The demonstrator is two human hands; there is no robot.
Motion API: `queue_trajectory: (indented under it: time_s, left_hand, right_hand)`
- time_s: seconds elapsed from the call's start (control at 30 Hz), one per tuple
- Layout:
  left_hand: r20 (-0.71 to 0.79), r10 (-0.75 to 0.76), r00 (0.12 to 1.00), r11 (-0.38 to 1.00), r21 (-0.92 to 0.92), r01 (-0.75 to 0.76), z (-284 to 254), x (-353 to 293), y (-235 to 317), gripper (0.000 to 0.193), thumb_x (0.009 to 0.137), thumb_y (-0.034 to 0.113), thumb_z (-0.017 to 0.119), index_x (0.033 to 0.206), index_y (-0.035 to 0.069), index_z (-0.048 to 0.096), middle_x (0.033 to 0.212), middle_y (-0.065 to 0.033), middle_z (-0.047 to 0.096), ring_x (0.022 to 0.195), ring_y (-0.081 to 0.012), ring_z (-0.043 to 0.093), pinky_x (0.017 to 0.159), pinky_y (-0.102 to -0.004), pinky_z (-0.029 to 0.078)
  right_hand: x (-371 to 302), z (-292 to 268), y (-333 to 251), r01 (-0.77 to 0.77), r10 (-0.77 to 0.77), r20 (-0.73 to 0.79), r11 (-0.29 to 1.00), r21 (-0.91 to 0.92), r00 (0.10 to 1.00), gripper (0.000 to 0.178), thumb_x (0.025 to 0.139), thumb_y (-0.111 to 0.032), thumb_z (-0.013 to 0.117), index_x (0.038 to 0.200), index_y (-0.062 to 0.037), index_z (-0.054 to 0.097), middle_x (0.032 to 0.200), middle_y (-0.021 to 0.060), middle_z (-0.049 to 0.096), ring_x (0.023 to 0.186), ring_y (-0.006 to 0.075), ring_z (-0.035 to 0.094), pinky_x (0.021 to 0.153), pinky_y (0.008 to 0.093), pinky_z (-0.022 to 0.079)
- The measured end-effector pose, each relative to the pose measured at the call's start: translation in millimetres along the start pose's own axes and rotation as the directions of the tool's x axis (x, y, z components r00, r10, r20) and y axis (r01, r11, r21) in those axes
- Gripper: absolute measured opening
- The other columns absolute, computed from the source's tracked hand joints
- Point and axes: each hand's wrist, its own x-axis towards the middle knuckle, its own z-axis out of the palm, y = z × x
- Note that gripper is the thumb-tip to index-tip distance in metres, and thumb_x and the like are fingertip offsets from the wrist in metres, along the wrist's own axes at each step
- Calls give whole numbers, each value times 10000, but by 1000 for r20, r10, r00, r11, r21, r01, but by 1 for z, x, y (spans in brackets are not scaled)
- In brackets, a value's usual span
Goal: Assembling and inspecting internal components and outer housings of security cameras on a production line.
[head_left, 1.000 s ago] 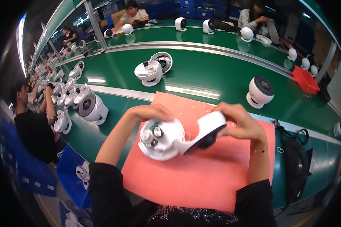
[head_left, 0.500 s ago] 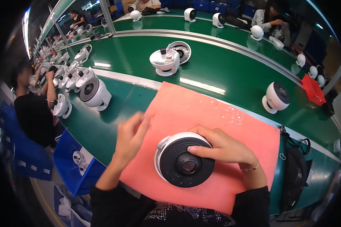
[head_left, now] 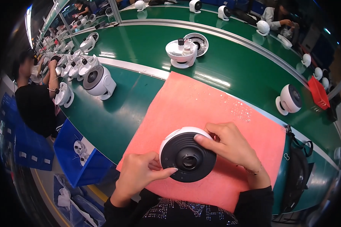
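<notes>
A round white device with a black ringed face and a round opening in its middle is held above an orange-pink cloth. My right hand grips its upper right edge, thumb on the black face and fingers round the white shell. At the lower left my left hand is closed on the edge. Its thumb tip presses the black face near the small marks, while the other fingers curl by the rim. The back of the device is hidden.
A similar device stands left of the cloth, another to the right on the belt, and an opened one ahead. A black bag lies at right. A co-worker sits at left, near a blue bin.
My left hand has come down from beside the device and taken hold of its lower left edge. The device has tilted a little; my right hand keeps its grip. The view has shifted slightly.
</notes>
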Motion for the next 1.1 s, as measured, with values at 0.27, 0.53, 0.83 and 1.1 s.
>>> queue_trajectory:
  time_s: [0.27, 0.53, 0.83, 1.1]
  left_hand:
    - [332, -21, 943, 957, 280, -77, -20, 26, 1, 264, 703, 254, 732, 650, 16, 630, 491, -52, 591, 446, -110, 597, 442, -217, 433]
    - [309, -102, 945, 978, 203, 39, -19, 25, 2, 436, 712, 401, 725, 595, 0, 601, 488, -91, 556, 433, -194, 568, 450, -280, 424]
    - [331, -68, 941, 955, 296, -35, -28, 28, -1, 473, 707, 455, 703, 599, 3, 612, 500, -108, 568, 459, -223, 589, 471, -307, 452]
    - [382, -191, 904, 838, 544, -53, -30, 41, 0, 517, 699, 512, 682, 712, -4, 655, 549, -122, 597, 520, -265, 611, 525, -328, 476]
  right_hand:
    - [10, 2, 2, 12, 7, 50, 927, -375, 999, 508, 912, -331, 460, 536, 5, 523, 493, 165, 482, 497, 316, 509, 503, 402, 392]
    - [12, 6, -2, 192, -300, -111, 809, -555, 947, 394, 806, -403, 596, 685, -27, 593, 657, 104, 566, 510, 277, 540, 510, 381, 419]
    - [-4, 8, -16, 628, -580, 252, 752, -200, 775, 334, 744, -105, 613, 1077, -77, 600, 1126, 99, 549, 1034, 271, 504, 840, 381, 397]
    - [13, 17, 5, 112, -122, -63, 983, -145, 991, 447, 847, -323, 582, 1172, -23, 519, 1106, 173, 574, 980, 308, 573, 867, 376, 432]
